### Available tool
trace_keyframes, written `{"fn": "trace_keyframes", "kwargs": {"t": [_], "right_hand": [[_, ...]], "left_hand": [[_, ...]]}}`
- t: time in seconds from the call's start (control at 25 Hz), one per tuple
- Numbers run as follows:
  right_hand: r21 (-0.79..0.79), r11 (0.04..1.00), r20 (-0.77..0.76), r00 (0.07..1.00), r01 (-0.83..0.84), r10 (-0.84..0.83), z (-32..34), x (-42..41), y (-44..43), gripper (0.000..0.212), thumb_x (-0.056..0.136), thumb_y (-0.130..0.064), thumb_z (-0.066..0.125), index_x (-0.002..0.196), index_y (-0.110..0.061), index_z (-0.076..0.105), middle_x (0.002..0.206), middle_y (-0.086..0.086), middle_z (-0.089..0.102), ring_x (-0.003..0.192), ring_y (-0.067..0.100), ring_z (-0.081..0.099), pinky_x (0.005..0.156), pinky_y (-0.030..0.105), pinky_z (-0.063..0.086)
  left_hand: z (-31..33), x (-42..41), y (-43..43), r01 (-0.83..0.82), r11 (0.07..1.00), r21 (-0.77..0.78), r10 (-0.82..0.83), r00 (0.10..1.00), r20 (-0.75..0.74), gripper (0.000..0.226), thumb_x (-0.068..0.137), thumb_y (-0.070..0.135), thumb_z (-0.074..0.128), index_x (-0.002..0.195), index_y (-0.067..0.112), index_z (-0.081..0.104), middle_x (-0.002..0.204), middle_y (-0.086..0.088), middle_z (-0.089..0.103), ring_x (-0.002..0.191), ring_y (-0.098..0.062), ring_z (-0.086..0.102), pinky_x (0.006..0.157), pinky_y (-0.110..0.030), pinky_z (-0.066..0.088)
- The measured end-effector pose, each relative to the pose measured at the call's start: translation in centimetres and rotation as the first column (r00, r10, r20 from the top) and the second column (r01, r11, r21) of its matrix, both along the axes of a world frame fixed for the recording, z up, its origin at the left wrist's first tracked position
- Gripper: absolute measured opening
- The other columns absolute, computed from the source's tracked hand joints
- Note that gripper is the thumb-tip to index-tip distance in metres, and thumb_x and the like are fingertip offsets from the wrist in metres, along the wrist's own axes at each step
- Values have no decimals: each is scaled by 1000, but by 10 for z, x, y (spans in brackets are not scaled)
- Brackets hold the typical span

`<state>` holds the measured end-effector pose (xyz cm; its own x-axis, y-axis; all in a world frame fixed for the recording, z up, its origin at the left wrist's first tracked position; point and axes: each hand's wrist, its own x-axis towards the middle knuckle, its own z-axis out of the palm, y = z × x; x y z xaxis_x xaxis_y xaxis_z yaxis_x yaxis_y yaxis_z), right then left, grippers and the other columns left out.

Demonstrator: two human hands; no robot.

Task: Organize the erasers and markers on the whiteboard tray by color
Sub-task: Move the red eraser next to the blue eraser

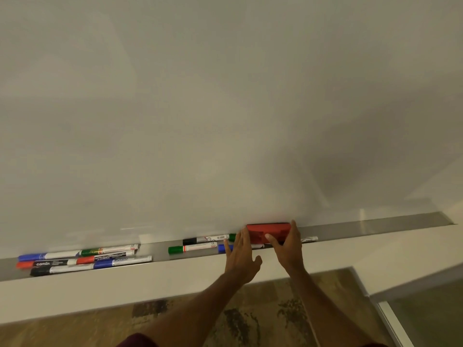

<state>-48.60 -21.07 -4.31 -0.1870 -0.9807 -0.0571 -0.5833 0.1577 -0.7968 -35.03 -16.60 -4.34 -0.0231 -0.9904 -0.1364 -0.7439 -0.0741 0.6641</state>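
Sorting under way at the whiteboard tray (375,226): R hand (288,249) grips the red eraser (265,232), at 5 o'clock in frame, thumb on its front, fingers over its far end. L hand (241,259), fingers straight, lies at eraser's 9 o'clock over a blue marker (221,248), poss. touching the eraser. Mixed markers (85,259) sit at 8 o'clock. Next, prob.: lift eraser clear, set it w/ the reds.

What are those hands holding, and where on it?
The right hand grips the red eraser at its right end; the left hand holds nothing.
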Motion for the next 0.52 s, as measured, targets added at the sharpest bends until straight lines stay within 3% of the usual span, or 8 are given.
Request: {"fn": "trace_keyframes", "kwargs": {"t": [0.24, 0.32, 0.4, 0.52], "right_hand": [[-124, 992, -49, 998, 27, -33, 2, 9, 9, 75, 77, -32, 71, 135, -6, 31, 132, 19, 45, 118, 35, 49, 93, 43, 48], [-172, 984, -63, 997, 34, -45, 3, 19, 16, 74, 75, -34, 72, 133, -7, 35, 130, 19, 47, 116, 35, 50, 92, 43, 49], [-213, 977, -75, 997, 17, -34, 4, 33, 25, 72, 73, -32, 75, 130, -7, 39, 129, 19, 48, 116, 34, 49, 91, 43, 49], [-231, 972, -82, 996, -48, 30, 5, 61, 39, 73, 68, -29, 79, 128, -8, 43, 130, 18, 46, 117, 32, 47, 92, 43, 49]], "left_hand": [[10, 10, 7, -14, 1000, -15, 13, 997, -71, 83, 90, 27, 56, 149, 14, -1, 158, -4, 13, 145, -21, 6, 117, -42, 0], [12, 19, 13, -38, 998, -42, 33, 992, -119, 83, 89, 27, 57, 149, 16, 2, 155, -5, 19, 142, -23, 18, 117, -40, 16], [15, 34, 19, -70, 997, -27, 65, 984, -167, 82, 88, 24, 59, 149, 18, 4, 151, -4, 29, 134, -23, 35, 108, -36, 36], [21, 64, 31, -139, 990, -12, 135, 976, -170, 73, 89, 16, 59, 147, 19, 13, 144, -4, 40, 126, -20, 44, 101, -31, 40]]}}
